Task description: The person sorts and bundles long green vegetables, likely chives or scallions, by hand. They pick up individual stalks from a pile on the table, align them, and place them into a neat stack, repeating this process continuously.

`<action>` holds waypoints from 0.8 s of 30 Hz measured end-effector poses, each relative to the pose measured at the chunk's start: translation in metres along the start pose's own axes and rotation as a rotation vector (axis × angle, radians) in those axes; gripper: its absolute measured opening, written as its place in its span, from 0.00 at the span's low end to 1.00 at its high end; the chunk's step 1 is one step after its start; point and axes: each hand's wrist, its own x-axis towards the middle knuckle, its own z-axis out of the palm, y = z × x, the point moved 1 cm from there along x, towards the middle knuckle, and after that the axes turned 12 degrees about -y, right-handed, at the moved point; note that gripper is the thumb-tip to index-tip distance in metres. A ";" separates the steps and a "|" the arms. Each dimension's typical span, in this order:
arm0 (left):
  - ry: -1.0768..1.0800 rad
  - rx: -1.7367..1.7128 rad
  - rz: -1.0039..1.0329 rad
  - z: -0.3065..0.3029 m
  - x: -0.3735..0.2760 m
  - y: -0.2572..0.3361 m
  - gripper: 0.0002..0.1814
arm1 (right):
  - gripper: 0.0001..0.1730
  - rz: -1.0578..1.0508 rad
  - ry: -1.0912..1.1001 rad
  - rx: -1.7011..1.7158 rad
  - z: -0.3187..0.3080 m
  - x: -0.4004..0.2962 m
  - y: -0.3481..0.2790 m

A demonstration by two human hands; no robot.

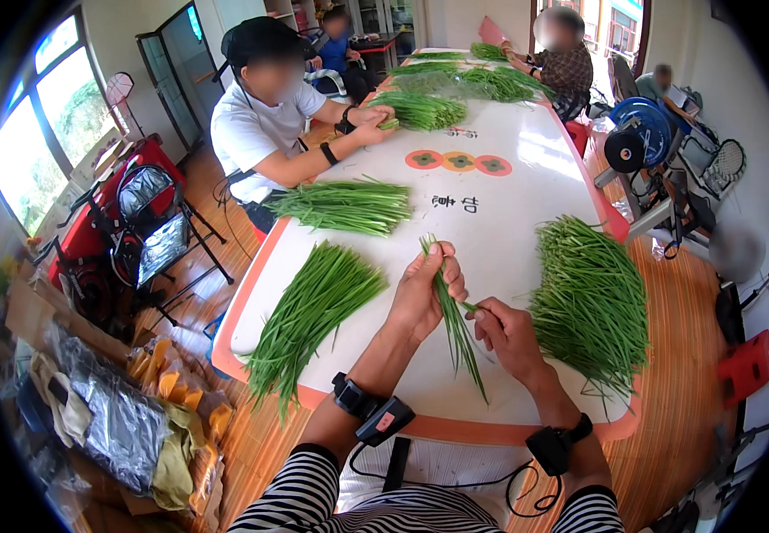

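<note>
A small bunch of long green stalks (452, 326), perhaps garlic chives, is gripped in my left hand (426, 286) above the table. Their thin ends hang down toward me. Close by on the right, my right hand (506, 333) pinches a piece of green stalk (470, 307) between thumb and fingers. To the left lies a loose pile of the stalks (318, 306), its tips over the table's edge. A larger, thicker pile (587, 306) lies right of my right hand.
The long white table (491, 233) has an orange border and printed writing. A co-worker in a white shirt (251, 133) sits at the left, beside more stalks (348, 206). Another person (561, 66) sits far right. Exercise equipment (644, 140) stands right; a folding chair (158, 246) stands left.
</note>
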 end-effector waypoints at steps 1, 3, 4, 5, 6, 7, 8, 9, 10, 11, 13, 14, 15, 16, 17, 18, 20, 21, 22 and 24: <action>0.003 -0.040 0.004 0.000 0.001 0.000 0.13 | 0.09 0.008 -0.001 -0.001 -0.001 -0.001 0.001; 0.001 -0.049 0.048 -0.002 0.003 0.006 0.12 | 0.10 -0.017 -0.002 -0.024 -0.002 0.000 0.001; 0.011 -0.062 0.066 -0.003 0.001 0.007 0.12 | 0.10 -0.017 -0.008 -0.033 -0.001 -0.001 0.002; 0.016 -0.071 0.118 -0.005 0.002 0.013 0.11 | 0.10 -0.003 -0.003 -0.028 -0.002 -0.002 0.001; 0.027 -0.066 0.175 -0.007 0.002 0.021 0.11 | 0.10 -0.003 0.005 -0.059 -0.003 -0.002 0.000; 0.037 -0.060 0.229 -0.008 0.002 0.029 0.11 | 0.10 -0.003 0.015 -0.089 -0.005 -0.002 0.001; 0.053 -0.050 0.286 -0.009 0.000 0.040 0.11 | 0.10 -0.004 0.020 -0.115 -0.005 -0.002 0.001; 0.083 -0.038 0.329 -0.007 -0.003 0.050 0.11 | 0.09 -0.018 0.025 -0.117 -0.005 -0.002 0.002; 0.063 -0.044 0.358 -0.009 -0.005 0.058 0.11 | 0.09 -0.029 0.032 -0.120 -0.005 -0.002 0.003; 0.061 -0.031 0.388 -0.009 -0.008 0.066 0.11 | 0.09 -0.040 0.041 -0.124 -0.005 -0.002 0.003; 0.057 -0.005 0.427 -0.005 -0.010 0.076 0.11 | 0.09 -0.039 0.050 -0.140 -0.007 -0.003 0.002; 0.053 0.008 0.436 -0.001 -0.010 0.079 0.11 | 0.09 -0.036 0.059 -0.149 -0.009 -0.004 0.001; 0.048 0.019 0.442 0.003 -0.009 0.081 0.11 | 0.09 -0.052 0.061 -0.138 -0.008 -0.004 0.001; 0.068 0.029 0.456 0.008 -0.010 0.083 0.10 | 0.09 -0.068 0.068 -0.133 -0.008 -0.003 0.000; 0.078 0.048 0.469 0.010 -0.009 0.082 0.10 | 0.09 -0.066 0.095 -0.141 -0.011 -0.006 0.001; 0.087 0.065 0.480 0.011 -0.009 0.083 0.10 | 0.09 -0.072 0.093 -0.159 -0.012 -0.006 0.002; 0.121 0.118 0.507 0.009 -0.013 0.083 0.10 | 0.09 -0.114 0.087 -0.214 -0.012 -0.004 -0.005; 0.151 0.147 0.534 0.009 -0.015 0.083 0.10 | 0.09 -0.109 0.090 -0.179 -0.012 -0.003 -0.006; 0.180 0.177 0.561 0.010 -0.015 0.082 0.11 | 0.10 -0.106 0.095 -0.144 -0.013 -0.003 -0.007; 0.204 0.185 0.569 0.015 -0.009 0.076 0.11 | 0.10 -0.131 0.146 -0.081 -0.018 -0.005 -0.006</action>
